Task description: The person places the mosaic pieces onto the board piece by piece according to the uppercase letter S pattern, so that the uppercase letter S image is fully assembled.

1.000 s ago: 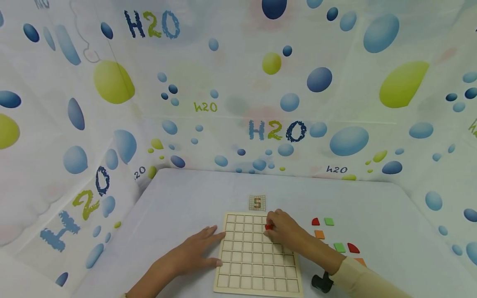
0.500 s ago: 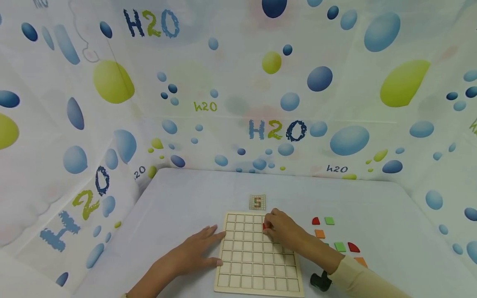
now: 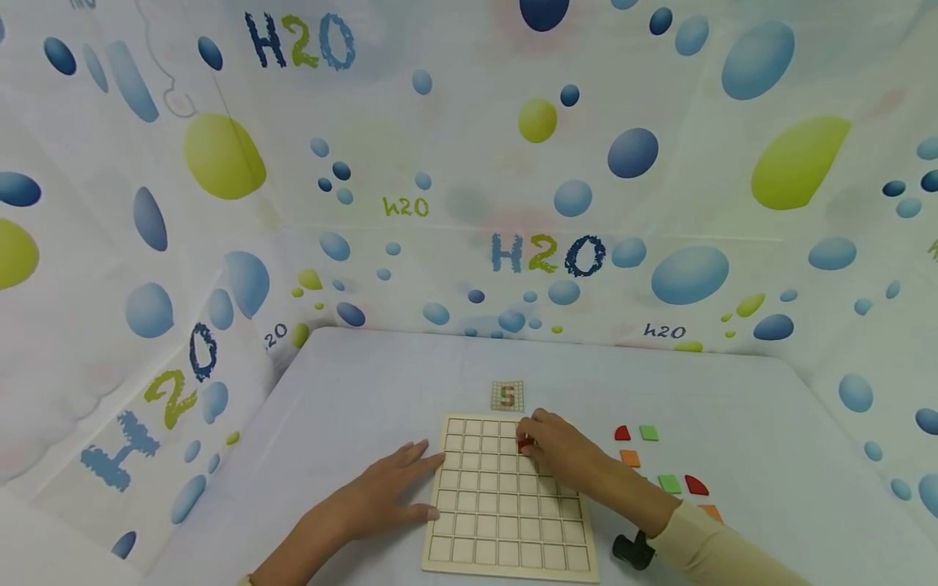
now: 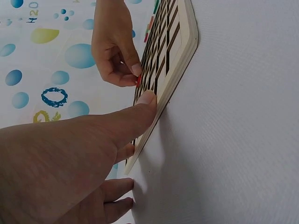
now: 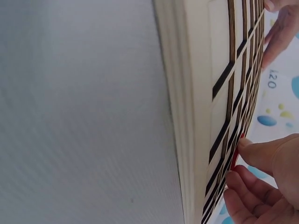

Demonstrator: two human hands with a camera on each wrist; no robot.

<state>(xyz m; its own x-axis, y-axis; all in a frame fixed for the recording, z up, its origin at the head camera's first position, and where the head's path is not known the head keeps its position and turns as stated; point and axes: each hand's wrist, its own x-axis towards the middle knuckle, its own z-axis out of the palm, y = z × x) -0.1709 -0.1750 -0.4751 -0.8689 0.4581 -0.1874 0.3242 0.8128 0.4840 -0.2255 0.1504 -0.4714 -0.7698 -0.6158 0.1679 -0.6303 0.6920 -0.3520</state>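
Observation:
A pale wooden board (image 3: 476, 506) divided into square cells lies on the white table. My left hand (image 3: 377, 498) rests at its left edge, fingers spread and fairly straight; in the left wrist view the thumb (image 4: 148, 99) touches the rim. Over the upper right cells, my right hand (image 3: 563, 452) pinches a small red piece (image 3: 523, 445) between thumb and fingers. The right wrist view shows that red piece (image 5: 235, 158) at the board's surface, partly covered by the fingertips; whether it sits inside a cell I cannot tell.
Behind the board lies a small gridded card (image 3: 507, 396) with an S-like or 5-like figure. Right of the board are loose pieces: red quarter-rounds (image 3: 622, 433), green squares (image 3: 649, 433) and orange squares (image 3: 630, 459). A black object (image 3: 633, 552) sits near the right sleeve.
The right hand has shifted slightly left over the board with the red piece in its fingers. My left hand stays at the board's edge.

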